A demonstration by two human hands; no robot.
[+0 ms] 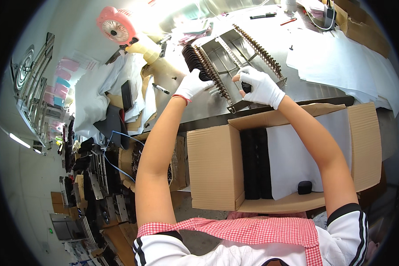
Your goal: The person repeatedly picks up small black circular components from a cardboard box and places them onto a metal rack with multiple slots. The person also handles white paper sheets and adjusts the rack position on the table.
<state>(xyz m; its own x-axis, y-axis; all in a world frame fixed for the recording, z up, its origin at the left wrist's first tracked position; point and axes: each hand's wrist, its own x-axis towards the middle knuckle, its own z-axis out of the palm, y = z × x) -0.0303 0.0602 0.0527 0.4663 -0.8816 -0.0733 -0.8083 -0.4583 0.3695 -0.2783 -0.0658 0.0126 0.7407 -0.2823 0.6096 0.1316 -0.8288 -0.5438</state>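
Observation:
A metal rack (221, 55) with rows of copper-coloured clips lies tilted on the steel worktop. Along its left row stands a stack of thin black rounded parts (192, 57). My gloved left hand (194, 85) is at the near end of that stack, its fingers closed around a black part (204, 76) there. Over the rack's near right corner, my gloved right hand (262, 88) pinches a small black rounded part (246, 87) between thumb and fingers. Bare fingertips show at the right glove. What the left fingers hide cannot be made out.
An open cardboard box (213, 166) in front of me holds rows of black parts (255, 164), a white sheet (290, 155) and one loose black part (304, 187). White sheets (332, 62) lie right; a pink fan (116, 26), papers and a marker (161, 88) lie left.

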